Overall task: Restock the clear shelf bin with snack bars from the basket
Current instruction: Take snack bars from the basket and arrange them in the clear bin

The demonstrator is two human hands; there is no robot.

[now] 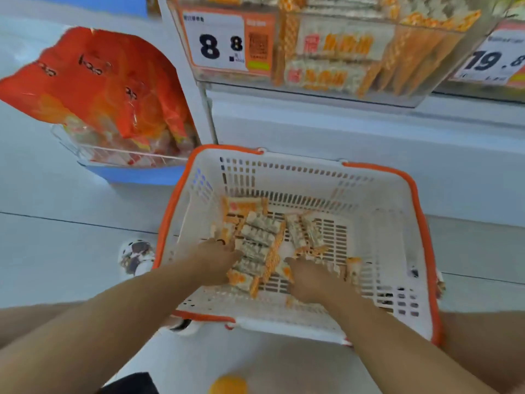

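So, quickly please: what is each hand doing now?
Left hand: grips orange-and-white wrapped snack bars in the white plastic basket.
Right hand: on more bars; grip cannot be told.

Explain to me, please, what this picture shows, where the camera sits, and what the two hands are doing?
There is one picture, from a camera worn on a person's head, looking down at their bare arms. A white basket with orange trim stands on the floor and holds loose snack bars. The left hand and right hand are both down among the bars, gathering them; how firmly each grips is hard to tell. Above, the clear shelf bin already holds similar bars, beside a price tag.
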